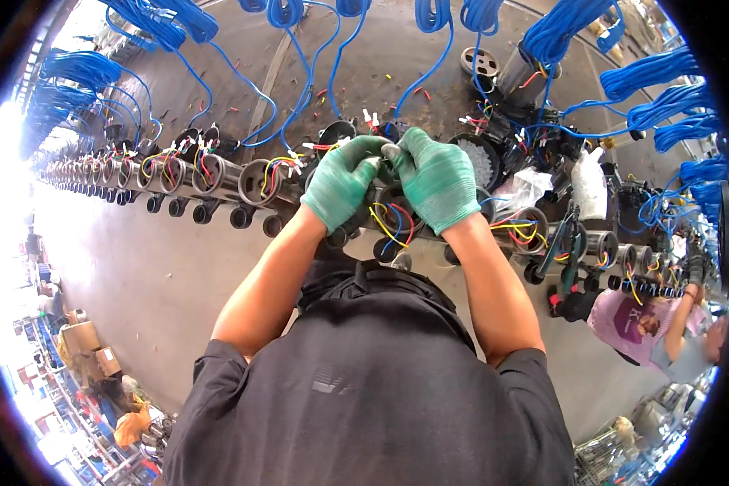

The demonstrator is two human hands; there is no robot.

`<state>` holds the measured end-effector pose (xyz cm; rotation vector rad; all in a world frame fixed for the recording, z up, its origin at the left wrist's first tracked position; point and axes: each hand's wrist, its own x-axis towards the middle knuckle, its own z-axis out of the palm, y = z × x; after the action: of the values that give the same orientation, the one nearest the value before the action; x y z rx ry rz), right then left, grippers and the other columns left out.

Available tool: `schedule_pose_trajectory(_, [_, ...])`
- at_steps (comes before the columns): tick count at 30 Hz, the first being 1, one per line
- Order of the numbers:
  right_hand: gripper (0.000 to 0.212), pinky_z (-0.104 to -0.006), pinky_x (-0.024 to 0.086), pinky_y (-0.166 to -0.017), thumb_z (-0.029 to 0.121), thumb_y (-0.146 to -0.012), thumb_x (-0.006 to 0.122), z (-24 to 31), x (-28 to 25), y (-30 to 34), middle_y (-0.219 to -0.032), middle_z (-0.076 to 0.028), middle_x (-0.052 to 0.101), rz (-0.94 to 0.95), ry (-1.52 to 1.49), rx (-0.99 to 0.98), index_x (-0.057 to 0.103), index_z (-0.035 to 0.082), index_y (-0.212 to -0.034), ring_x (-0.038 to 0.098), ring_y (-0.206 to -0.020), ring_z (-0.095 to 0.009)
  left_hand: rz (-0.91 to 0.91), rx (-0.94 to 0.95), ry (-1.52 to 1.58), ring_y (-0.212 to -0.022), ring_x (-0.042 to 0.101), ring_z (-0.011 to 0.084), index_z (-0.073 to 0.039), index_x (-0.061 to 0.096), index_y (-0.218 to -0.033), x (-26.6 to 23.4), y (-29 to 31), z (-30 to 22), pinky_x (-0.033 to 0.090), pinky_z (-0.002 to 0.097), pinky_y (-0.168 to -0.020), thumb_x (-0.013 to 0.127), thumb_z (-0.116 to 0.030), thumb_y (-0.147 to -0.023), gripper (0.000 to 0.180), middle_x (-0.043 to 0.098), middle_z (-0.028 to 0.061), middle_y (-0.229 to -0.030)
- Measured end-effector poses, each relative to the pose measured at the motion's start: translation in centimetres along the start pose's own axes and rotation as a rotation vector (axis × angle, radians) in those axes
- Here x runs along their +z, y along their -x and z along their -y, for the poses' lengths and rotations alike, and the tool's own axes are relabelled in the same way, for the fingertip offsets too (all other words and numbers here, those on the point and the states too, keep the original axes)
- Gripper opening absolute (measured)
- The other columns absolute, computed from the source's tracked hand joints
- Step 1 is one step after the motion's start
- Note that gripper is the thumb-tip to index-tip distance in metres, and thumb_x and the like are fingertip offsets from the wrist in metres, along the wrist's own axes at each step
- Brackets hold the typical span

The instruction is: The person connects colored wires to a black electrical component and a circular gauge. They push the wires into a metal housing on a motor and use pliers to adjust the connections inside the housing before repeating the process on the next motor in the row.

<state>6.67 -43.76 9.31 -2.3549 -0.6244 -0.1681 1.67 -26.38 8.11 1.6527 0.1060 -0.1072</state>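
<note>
Both my hands wear green work gloves and meet above a dark metal cylinder (397, 202) at the bench edge. My left hand (340, 180) has its fingers bent together, pinching at a small dark part between the hands. Against it, my right hand (437, 180) is closed too, thumb and fingertips pressed at the same spot. What they hold is too small and covered to name. Yellow, blue and red wires (391, 227) hang out of the cylinder just below the gloves. White-tipped wire ends (370, 119) stick up beyond my fingertips.
A long row of similar cylinders (209, 173) with coloured wires lines the bench edge both ways. Coiled blue cables (429, 14) lie along the far side. Right of my hands are a tub of clear pieces (479, 162) and a white bottle (590, 185). Another person (644, 324) works at the far right.
</note>
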Motion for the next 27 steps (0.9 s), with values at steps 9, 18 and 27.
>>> schedule_pose_trajectory(9, [0.029,-0.0520,0.054,-0.063,0.035,-0.097,0.072,0.2,-0.2,0.2,-0.073,-0.019,0.070,0.064,0.055,-0.086,0.065,0.008,-0.089,0.070,-0.071,-0.042,0.079,0.031,0.177,-0.094,0.066,0.0084,-0.002,0.069,-0.123,-0.3,-0.8,3.1,0.057,0.0273,-0.084,0.064,-0.014,-0.107,0.021,0.073,0.0018,-0.107])
schedule_pose_trajectory(18, [0.020,-0.0485,0.054,-0.065,0.024,-0.092,0.077,-0.1,-1.9,8.4,-0.085,-0.017,0.069,0.380,-0.026,-0.214,0.068,0.006,-0.094,0.069,-0.074,-0.040,0.175,0.133,0.009,-0.090,0.072,0.0141,-0.004,0.060,-0.125,0.1,1.6,3.6,0.058,0.0317,-0.081,0.055,-0.009,-0.110,0.017,0.075,0.0070,-0.097])
schedule_pose_trajectory(27, [0.026,-0.0321,0.047,-0.052,0.020,-0.104,0.060,1.1,-4.9,5.4,-0.063,-0.008,0.063,0.308,-1.027,0.345,0.062,0.003,-0.083,0.059,-0.054,-0.016,-0.043,0.083,0.049,-0.091,0.057,0.0081,-0.005,0.063,-0.122,1.3,0.7,6.4,0.052,0.0271,-0.081,0.061,-0.013,-0.108,0.016,0.065,-0.0001,-0.098])
